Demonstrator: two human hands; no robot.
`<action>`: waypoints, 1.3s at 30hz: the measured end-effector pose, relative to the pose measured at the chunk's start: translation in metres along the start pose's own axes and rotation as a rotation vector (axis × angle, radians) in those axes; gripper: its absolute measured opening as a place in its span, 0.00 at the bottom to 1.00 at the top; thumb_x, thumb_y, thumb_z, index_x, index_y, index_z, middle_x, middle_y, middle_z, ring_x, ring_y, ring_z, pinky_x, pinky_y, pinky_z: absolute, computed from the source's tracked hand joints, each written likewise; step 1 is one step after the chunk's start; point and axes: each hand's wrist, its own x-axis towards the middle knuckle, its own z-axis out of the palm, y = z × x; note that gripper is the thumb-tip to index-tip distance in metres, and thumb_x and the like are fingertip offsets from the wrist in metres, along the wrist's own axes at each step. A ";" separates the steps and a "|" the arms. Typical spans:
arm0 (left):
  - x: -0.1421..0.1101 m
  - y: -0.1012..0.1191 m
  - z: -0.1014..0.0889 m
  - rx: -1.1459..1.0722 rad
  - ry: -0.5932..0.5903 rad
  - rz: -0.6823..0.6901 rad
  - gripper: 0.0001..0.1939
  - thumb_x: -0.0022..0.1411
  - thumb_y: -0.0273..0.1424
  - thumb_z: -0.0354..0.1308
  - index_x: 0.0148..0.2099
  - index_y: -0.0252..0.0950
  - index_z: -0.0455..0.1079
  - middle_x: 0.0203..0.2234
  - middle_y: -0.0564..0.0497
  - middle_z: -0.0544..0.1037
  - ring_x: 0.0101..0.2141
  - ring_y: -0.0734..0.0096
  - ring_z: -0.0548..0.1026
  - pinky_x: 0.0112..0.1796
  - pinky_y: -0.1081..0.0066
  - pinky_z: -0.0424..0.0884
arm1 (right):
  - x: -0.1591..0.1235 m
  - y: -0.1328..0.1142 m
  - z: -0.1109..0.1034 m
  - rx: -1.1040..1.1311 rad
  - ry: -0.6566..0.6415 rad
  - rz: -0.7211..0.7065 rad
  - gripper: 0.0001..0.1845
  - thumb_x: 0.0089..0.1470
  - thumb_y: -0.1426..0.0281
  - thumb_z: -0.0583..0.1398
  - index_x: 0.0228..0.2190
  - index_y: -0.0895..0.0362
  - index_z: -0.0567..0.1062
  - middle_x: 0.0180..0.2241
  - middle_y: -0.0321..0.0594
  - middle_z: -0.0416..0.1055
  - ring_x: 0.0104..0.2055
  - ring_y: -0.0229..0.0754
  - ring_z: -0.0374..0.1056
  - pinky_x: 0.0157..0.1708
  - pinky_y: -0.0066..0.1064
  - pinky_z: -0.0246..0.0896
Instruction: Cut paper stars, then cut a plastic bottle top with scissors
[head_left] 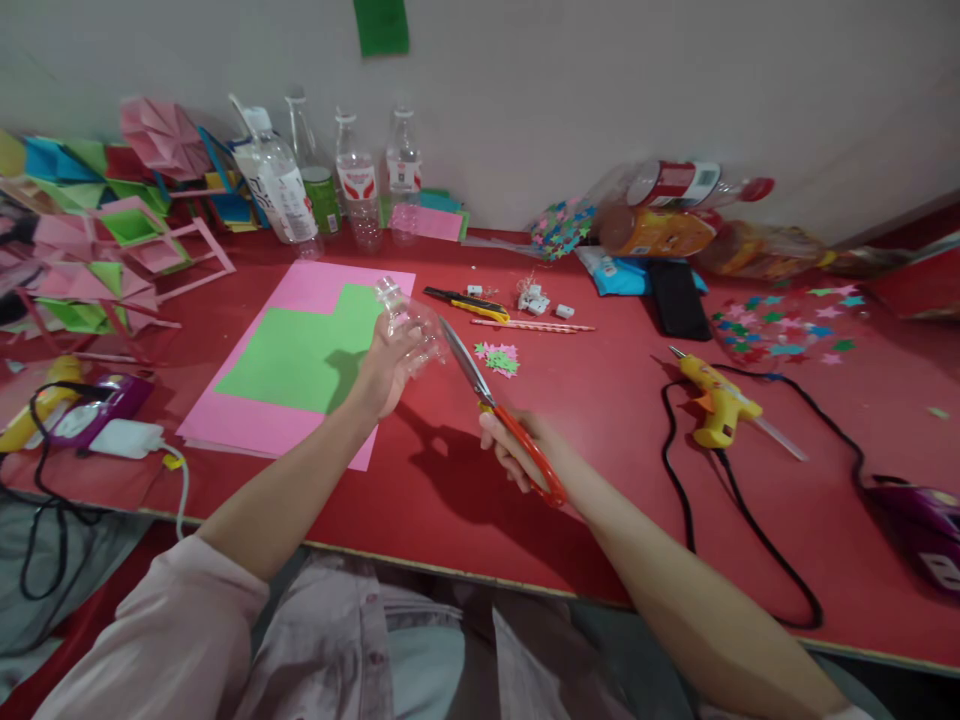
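Bottle (424, 340) up, scissors (507, 418) right at its edge

And here we are over the red counter (615, 400): the clear bottle is held just above it, by the right side of the green sheet (289, 360). Left hand (386, 370) has its grip clamped around the plastic; right hand (514, 450) has its grip closed on the scissors, blades seemingly together, tips beside the bottle. Touching? Can't tell from here!

So what's done? That bottle looks short, neck included, so I'd judge a good part has been cut away. Stars (499, 358) sit cut and heaped, green and pink. Over on the left, folded paper shapes (161, 135) stand assembled.

And what's left? Green sheet and pink sheet (202, 430) lie flat, large areas uncut. Standing bottles (360, 190) along the back appear whole. Glue gun (716, 400) lies on its side to the right, cutter (466, 303) down beyond the stars. The bottle's cut rim is too blurred to say whether trimming is finished.
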 end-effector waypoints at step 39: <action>-0.020 -0.013 0.011 0.135 -0.224 -0.384 0.18 0.51 0.33 0.61 0.45 0.37 0.64 0.36 0.45 0.80 0.40 0.55 0.81 0.47 0.49 0.74 | 0.017 0.006 0.001 -0.636 0.546 -0.300 0.12 0.49 0.58 0.53 0.23 0.52 0.60 0.17 0.32 0.54 0.21 0.36 0.43 0.23 0.30 0.41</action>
